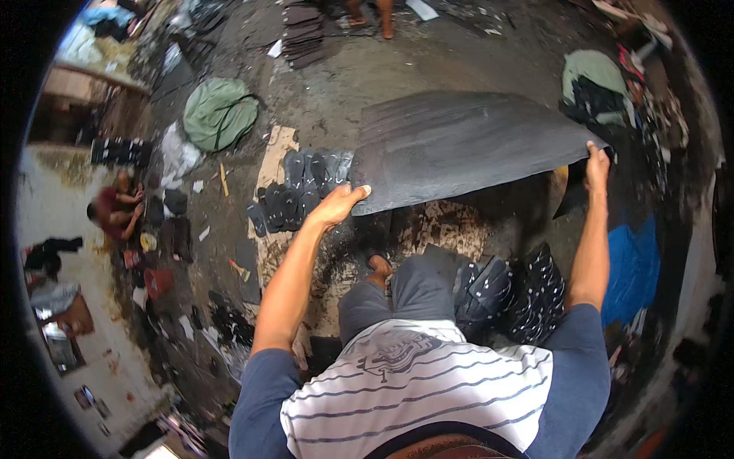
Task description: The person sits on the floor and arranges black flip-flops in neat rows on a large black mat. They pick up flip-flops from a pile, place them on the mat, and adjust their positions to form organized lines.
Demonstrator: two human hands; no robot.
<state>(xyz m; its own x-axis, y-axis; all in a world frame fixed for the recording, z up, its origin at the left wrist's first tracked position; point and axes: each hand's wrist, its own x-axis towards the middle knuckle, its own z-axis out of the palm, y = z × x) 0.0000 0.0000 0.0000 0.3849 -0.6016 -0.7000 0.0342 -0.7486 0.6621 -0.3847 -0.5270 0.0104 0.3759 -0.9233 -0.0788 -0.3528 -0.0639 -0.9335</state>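
Got the dark grey sheet (466, 145) in both hands, near edge up off the floor; it's my ref. pt. L hand (342, 205) is closed on its near L corner, thumb on top, fingers mostly hidden underneath. R hand (598, 167) is closed on its R end, thumb on top too; can't see all its fingers. Sheet spans btwn them, bowed; can't tell if its far edge touches the floor.

Progress, my guess: sole-shaped pcs (312, 176) just L of the sheet look done, i.e. shaped & set out in rows. Dark bundles (489, 284) on the near side of the sheet, by my legs, look sorted too, & so does the dark stack (303, 34) well beyond its far L corner. The sheet itself looks uncut, one pc, not yet laid flat, so prob. all its work's left. Total left? Can't tell. Green sack (219, 115), L of the sheet: contents n/a, can't see in.
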